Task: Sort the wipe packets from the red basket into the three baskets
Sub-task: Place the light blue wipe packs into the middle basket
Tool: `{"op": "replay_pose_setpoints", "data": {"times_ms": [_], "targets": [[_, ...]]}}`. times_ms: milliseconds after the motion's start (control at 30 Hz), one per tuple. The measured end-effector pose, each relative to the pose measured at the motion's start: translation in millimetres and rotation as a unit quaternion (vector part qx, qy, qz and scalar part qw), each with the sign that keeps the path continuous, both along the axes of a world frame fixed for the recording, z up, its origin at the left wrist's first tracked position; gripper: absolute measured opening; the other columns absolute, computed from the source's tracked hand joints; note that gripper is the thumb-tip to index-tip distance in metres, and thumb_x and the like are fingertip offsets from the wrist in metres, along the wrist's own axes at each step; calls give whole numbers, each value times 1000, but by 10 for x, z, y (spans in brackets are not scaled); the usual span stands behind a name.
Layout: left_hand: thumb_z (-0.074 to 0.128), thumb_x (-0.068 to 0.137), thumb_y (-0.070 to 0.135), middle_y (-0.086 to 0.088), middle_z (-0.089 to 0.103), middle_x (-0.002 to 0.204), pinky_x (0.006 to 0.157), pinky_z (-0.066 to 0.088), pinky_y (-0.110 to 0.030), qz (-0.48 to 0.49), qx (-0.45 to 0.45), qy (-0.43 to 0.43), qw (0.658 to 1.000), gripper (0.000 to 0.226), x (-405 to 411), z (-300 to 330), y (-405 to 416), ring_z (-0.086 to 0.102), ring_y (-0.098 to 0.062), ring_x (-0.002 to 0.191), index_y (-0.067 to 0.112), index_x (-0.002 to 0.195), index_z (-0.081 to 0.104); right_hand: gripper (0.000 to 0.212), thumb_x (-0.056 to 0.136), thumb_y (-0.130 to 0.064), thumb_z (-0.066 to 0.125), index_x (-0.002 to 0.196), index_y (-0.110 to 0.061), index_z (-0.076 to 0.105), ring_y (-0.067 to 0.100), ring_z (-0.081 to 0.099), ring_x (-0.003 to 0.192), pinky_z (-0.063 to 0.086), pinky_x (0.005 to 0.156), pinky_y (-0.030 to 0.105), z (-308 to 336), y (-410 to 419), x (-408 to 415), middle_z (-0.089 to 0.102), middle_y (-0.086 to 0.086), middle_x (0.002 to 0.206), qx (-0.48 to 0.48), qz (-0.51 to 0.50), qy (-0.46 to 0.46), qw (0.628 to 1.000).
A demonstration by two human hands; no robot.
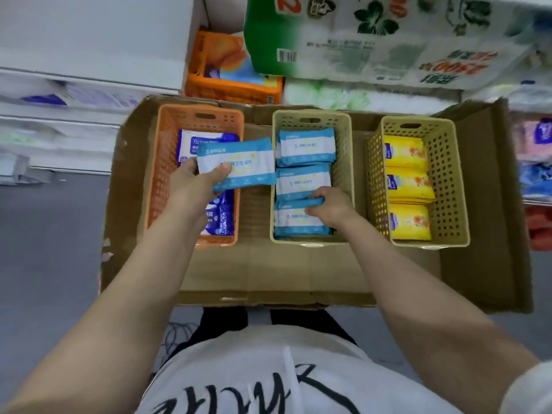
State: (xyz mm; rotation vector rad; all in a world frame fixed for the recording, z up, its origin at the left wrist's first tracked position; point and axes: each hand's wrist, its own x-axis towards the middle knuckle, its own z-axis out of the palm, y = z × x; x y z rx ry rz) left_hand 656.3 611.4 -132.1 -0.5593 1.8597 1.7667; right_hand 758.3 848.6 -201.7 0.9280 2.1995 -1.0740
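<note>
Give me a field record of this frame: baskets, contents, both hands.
left basket: orange perforated plastic basket, holds dark blue and white wipe packets
middle basket: beige perforated plastic basket, holds light blue and white wipe packets
right basket: yellow-beige perforated plastic basket, holds yellow wipe packets
left hand: grips a light blue and white packet above the orange basket
right hand: fingers pinch a packet edge in the middle basket
base: flattened brown cardboard
</note>
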Motion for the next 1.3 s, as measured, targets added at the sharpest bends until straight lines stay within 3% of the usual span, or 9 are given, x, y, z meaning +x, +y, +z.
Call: {"op": "replay_pose_setpoints", "data": {"times_ms": [233,333,433,567,700,833,933,1133,1300], "targets": [[73,86,4,-10,73,110,75,59,-27,55,-9,-15,998,36,141,-43,173,73,-22,96,3,120,62,31,90,-18,65,121,-14,61,27,59,110,48,89,31,-106,22,-44,60,10,124,102,150,-10,983],[74,85,6,-9,73,110,75,59,-27,52,-11,-15,998,36,112,-43,247,73,-22,96,4,120,63,31,92,-21,62,122,-13,57,29,57,107,49,82,35,-62,-39,-21,53,11,123,218,205,20,954],[75,84,7,-8,73,110,85,59,-34,29,-16,-27,999,36,61,-27,339,73,-22,98,5,119,64,29,94,-34,59,118,-18,57,23,54,110,51,79,36,108,-39,-76,56,5,118,271,125,134,945],[76,84,9,-4,73,108,76,60,-26,-53,-18,-43,998,38,29,-15,542,72,-17,95,9,120,63,29,96,-46,55,112,-24,64,7,58,107,46,87,25,501,150,-490,64,-9,114,13,-48,232,971],[76,83,10,-9,74,109,87,59,-37,-102,5,-36,994,39,-25,-88,815,71,-25,101,6,119,64,26,88,-41,71,111,-30,66,4,62,102,53,91,28,731,364,-853,67,-10,112,-145,144,110,973],[75,86,18,0,70,106,84,54,-28,-53,-119,45,990,33,-78,-241,991,66,-14,95,15,117,64,29,86,-29,74,113,-18,69,19,63,107,51,94,38,651,668,-1036,68,2,114,-8,113,134,984],[72,89,19,4,65,109,86,52,-28,-53,-126,29,990,38,-84,-353,1057,62,-11,99,17,125,60,39,87,-29,73,122,-13,67,24,60,112,49,95,39,549,889,-1179,65,8,122,79,110,123,983],[68,91,11,18,59,92,62,44,-8,-80,-141,17,987,26,-39,-535,1080,59,0,88,24,113,63,34,89,-29,72,120,-14,68,24,60,110,46,87,31,302,784,-1402,65,6,120,86,246,75,962],[67,91,12,12,63,100,76,50,-22,-82,-136,-15,987,27,-55,-614,1046,59,-3,93,27,113,64,40,89,-27,69,128,-16,62,29,54,118,47,90,38,102,624,-1189,64,10,123,220,229,220,922]]}}
